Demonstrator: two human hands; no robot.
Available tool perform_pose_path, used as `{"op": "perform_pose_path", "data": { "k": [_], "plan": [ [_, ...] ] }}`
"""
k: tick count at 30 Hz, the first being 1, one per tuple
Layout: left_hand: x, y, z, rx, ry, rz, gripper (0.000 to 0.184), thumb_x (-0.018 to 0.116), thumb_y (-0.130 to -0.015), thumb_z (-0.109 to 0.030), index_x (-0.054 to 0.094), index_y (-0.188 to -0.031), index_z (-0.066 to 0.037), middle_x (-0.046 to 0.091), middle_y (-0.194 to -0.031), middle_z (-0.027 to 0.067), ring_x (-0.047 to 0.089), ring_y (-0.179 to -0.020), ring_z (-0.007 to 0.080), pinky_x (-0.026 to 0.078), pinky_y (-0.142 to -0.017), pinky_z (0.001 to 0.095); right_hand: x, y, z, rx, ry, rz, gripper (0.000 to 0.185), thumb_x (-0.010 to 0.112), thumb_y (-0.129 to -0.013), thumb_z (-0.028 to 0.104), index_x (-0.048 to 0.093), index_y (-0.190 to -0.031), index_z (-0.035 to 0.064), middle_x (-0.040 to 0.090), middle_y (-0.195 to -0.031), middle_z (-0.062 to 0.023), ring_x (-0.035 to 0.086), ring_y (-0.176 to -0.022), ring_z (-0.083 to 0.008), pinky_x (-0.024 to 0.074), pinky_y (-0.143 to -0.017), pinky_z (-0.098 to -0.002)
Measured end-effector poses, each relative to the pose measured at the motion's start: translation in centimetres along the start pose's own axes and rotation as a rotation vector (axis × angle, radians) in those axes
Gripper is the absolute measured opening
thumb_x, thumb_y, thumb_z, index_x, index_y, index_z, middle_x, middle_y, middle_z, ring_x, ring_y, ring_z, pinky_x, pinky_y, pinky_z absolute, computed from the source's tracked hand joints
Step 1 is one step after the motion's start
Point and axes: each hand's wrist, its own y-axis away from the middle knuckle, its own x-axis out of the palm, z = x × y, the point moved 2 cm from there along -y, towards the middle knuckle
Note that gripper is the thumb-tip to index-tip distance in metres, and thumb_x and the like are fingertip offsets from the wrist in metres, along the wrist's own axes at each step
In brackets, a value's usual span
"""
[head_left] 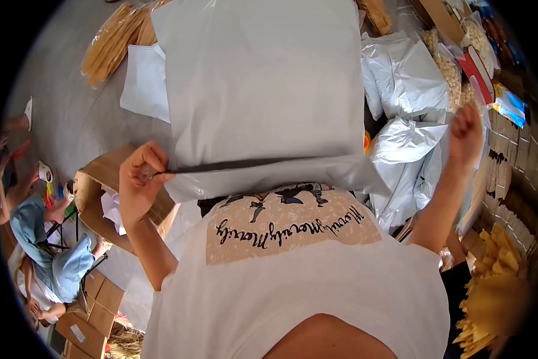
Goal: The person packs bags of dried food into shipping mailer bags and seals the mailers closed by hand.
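Pinching the near left corner of the grey bag (263,90), your left hand (142,179) is gripping the film between thumb and forefinger. The bag is lying spread out in front of your chest, its near flap (269,175) running crosswise close to your shirt (299,281); what is bearing it from below is not showing. Judging by its folds and sheen, you are handling something light, soft and rather slippery, hardly fragile but likely to be creasing or sliding; the near corners and the flap's edge are probably offering the surest hold. Your left forearm is angling up from the elbow, the fingers turning inward toward the bag. Your right hand (465,134) is standing well apart from it, rising out beside the silver bags (409,78), its fingers curling into a loose fist; whether it is holding anything thin, I cannot tell.
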Motion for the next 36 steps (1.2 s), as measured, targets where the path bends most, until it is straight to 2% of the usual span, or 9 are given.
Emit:
{"op": "perform_pose_path", "data": {
  "k": [3, 5, 6, 7, 10, 13, 21, 26, 36],
  "plan": [
    [0.9, 0.6, -0.1, 0.050, -0.057, -0.017, 0.026, 0.065, -0.062, 0.006, 0.041, -0.065, -0.005, 0.040, -0.069, 0.0008, 0.036, -0.065, 0.0100, 0.029, -0.062, 0.0203, -5.2, 2.3, 4.8, -0.618, 0.471, -0.524, 0.019, 0.059, -0.081, 0.017, 0.046, -0.075, 0.0058, 0.031, -0.055, 0.0059, 0.025, -0.046, -0.0028, 0.0187, -0.041, -0.0177],
    [1.1, 0.9, -0.2, 0.074, -0.075, -0.095, 0.026, 0.063, -0.065, 0.005, 0.040, -0.067, -0.006, 0.039, -0.070, 0.0005, 0.035, -0.066, 0.0100, 0.029, -0.063, 0.0201, -8.0, 5.1, 5.5, -0.944, 1.317, -0.548, 0.025, 0.068, -0.073, 0.016, 0.054, -0.088, 0.0009, 0.041, -0.059, 0.0059, 0.031, -0.051, -0.0039, 0.0250, -0.045, -0.0186],
    [1.2, 1.1, -0.2, 0.103, -0.104, -0.083, 0.025, 0.062, -0.067, 0.005, 0.040, -0.069, -0.006, 0.039, -0.072, 0.0004, 0.035, -0.068, 0.0099, 0.028, -0.065, 0.0196, -6.8, 6.7, 4.9, -0.902, 1.467, -0.347, 0.028, 0.070, -0.069, 0.008, 0.059, -0.093, 0.0014, 0.033, -0.056, 0.0077, 0.026, -0.050, -0.0046, 0.0231, -0.045, -0.0194],
    [1.3, 1.3, -0.3, 0.113, -0.112, -0.078, 0.025, 0.062, -0.067, 0.005, 0.040, -0.069, -0.006, 0.039, -0.072, 0.0004, 0.035, -0.068, 0.0099, 0.028, -0.065, 0.0196, -5.3, 8.4, 3.6, -0.492, 1.398, -0.096, 0.029, 0.070, -0.068, 0.007, 0.062, -0.095, 0.0052, 0.028, -0.056, 0.0087, 0.025, -0.050, -0.0039, 0.0214, -0.045, -0.0201],
    [2.1, 1.9, -0.1, 0.137, -0.073, -0.110, 0.023, 0.059, -0.070, 0.006, 0.040, -0.072, -0.006, 0.039, -0.075, 0.0007, 0.036, -0.070, 0.0100, 0.029, -0.066, 0.0193, -1.2, 14.4, -2.1, 0.051, 1.051, 0.521, 0.061, 0.085, -0.046, 0.019, 0.061, -0.100, 0.0073, 0.025, -0.061, 0.0090, 0.021, -0.054, -0.0043, 0.0181, -0.047, -0.0207],
    [2.5, 2.7, 0.0, 0.177, -0.077, -0.153, 0.020, 0.057, -0.074, 0.006, 0.041, -0.075, -0.006, 0.040, -0.077, 0.0007, 0.038, -0.072, 0.0100, 0.030, -0.068, 0.0193, 1.1, 18.4, -6.7, -0.041, 0.759, 0.405, 0.059, 0.086, -0.044, 0.020, 0.060, -0.095, 0.0063, 0.027, -0.061, 0.0086, 0.023, -0.054, -0.0038, 0.0176, -0.048, -0.0191],
    [3.4, 3.6, 0.2, 0.240, -0.133, -0.420, 0.014, 0.058, -0.077, 0.000, 0.045, -0.078, -0.006, 0.046, -0.080, -0.0014, 0.042, -0.076, 0.0076, 0.033, -0.073, 0.0189, 3.0, 17.3, -10.1, -0.336, 0.225, 0.073, 0.009, 0.063, -0.074, -0.001, 0.055, -0.076, 0.0032, 0.032, -0.059, 0.0071, 0.027, -0.055, -0.0003, 0.0200, -0.049, -0.0165],
    [3.6, 2.1, 0.8, 0.221, -0.273, -0.502, 0.013, 0.060, -0.077, -0.006, 0.047, -0.076, -0.005, 0.048, -0.077, -0.0019, 0.042, -0.075, 0.0074, 0.033, -0.072, 0.0190, 3.2, 13.8, -12.9, 0.064, 0.189, 0.067, 0.015, 0.064, -0.077, 0.008, 0.052, -0.067, 0.0058, 0.039, -0.060, 0.0095, 0.032, -0.056, 0.0006, 0.0234, -0.050, -0.0160],
    [4.0, -0.8, 6.3, 0.115, -0.218, -0.386, 0.015, 0.061, -0.077, -0.010, 0.047, -0.075, -0.003, 0.048, -0.073, -0.0025, 0.041, -0.072, 0.0070, 0.034, -0.068, 0.0192, 3.7, 11.4, -17.5, 0.268, 0.264, 0.241, 0.015, 0.063, -0.078, 0.011, 0.053, -0.070, 0.0049, 0.045, -0.063, 0.0089, 0.037, -0.057, 0.0000, 0.0284, -0.053, -0.0159]
  ]
}}
